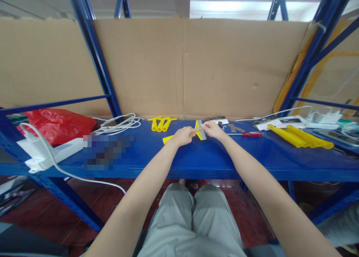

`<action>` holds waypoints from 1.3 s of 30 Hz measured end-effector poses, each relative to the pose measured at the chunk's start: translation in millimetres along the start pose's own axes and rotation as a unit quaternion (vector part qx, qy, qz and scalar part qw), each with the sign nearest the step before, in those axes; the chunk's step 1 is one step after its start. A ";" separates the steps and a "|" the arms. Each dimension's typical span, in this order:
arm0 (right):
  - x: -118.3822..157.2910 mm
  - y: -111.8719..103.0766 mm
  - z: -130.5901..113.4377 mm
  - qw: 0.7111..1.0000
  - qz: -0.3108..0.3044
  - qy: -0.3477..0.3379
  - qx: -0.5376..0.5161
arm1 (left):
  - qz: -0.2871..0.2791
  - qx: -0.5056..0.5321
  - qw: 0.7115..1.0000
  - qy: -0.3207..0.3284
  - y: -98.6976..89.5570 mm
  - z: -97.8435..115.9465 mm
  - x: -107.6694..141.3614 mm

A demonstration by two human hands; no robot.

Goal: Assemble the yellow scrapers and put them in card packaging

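My left hand (183,136) is closed round the handle of a yellow scraper (167,139), which lies across the blue table. A flat grey metal blade (202,133) sits against the scraper's yellow head, with my left fingers touching the head. The fingers of my right hand (213,130) are pinched together at the blade's upper part; whatever is between the tips is too small to make out. Just right of that hand are loose grey metal strips (235,128) and a screwdriver (252,134) with a red handle.
Three yellow T-shaped scrapers (159,124) lie at the back left, and yellow tubular handles (303,137) at the right. A red plastic bag (61,124), a white power strip (58,154) and coiled cable (123,124) occupy the left. Cardboard (224,70) walls the back.
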State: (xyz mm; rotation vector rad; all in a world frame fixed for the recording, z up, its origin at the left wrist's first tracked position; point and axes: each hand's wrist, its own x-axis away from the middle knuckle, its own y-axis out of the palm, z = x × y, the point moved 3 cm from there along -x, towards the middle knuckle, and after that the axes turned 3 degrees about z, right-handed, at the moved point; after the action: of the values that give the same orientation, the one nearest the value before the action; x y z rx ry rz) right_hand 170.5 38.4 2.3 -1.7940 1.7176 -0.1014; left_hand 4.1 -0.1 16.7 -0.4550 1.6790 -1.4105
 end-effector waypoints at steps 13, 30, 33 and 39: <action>10.8 -0.7 -5.3 0.987 -0.136 0.084 -0.024 | 0.005 -0.020 0.999 -0.044 2.2 -5.5 -1.5; 12.8 -2.2 -8.8 0.984 -0.167 0.065 -0.016 | -0.015 -0.034 0.999 -0.029 1.2 -1.2 -0.7; 14.4 -6.2 -13.3 0.986 -0.128 0.107 -0.026 | -0.022 -0.045 0.998 -0.023 0.8 1.7 -0.1; 12.6 -7.4 -16.7 0.991 -0.023 0.119 -0.054 | -0.034 -0.056 0.998 0.020 0.4 12.7 2.5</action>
State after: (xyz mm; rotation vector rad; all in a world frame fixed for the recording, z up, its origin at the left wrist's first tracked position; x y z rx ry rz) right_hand 170.8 19.9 14.5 -1.9662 1.8777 -0.2552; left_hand 13.0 -9.6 15.7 -0.5538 1.7967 -1.3867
